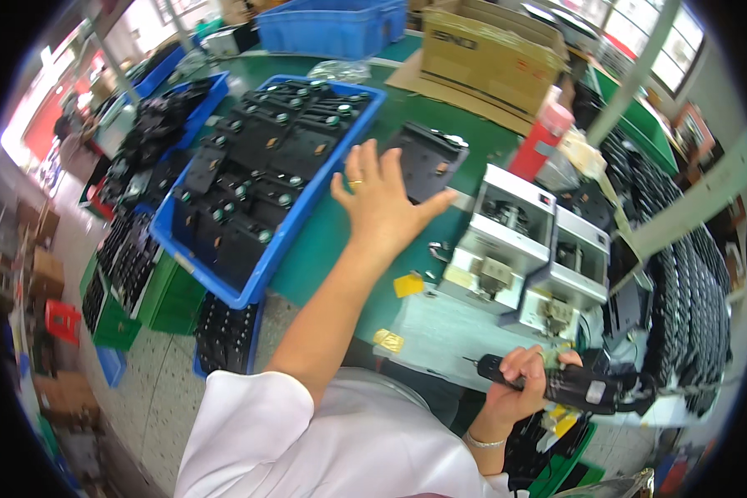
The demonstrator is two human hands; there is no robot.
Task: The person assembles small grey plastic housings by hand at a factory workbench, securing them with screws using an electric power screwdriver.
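My left hand (379,199) reaches out over the green table with its fingers spread and nothing in them. Just beyond its fingertips lies a flat black plastic part (427,158) with a small tan piece on it; I cannot tell whether the fingers touch it. To the left of the hand stands a blue tray (314,195) filled with rows of similar black parts. My right hand (519,386) is wrapped round a black electric screwdriver (585,388), whose thin bit points left, above the pale work surface at the lower right.
Two silver metal fixtures (506,217) stand side by side right of centre, with a red bottle (541,141) behind them. A cardboard box (490,66) and a blue crate (332,29) sit at the back. Black parts are stacked at the far right (685,282). Yellow pieces (408,285) lie near the table's edge.
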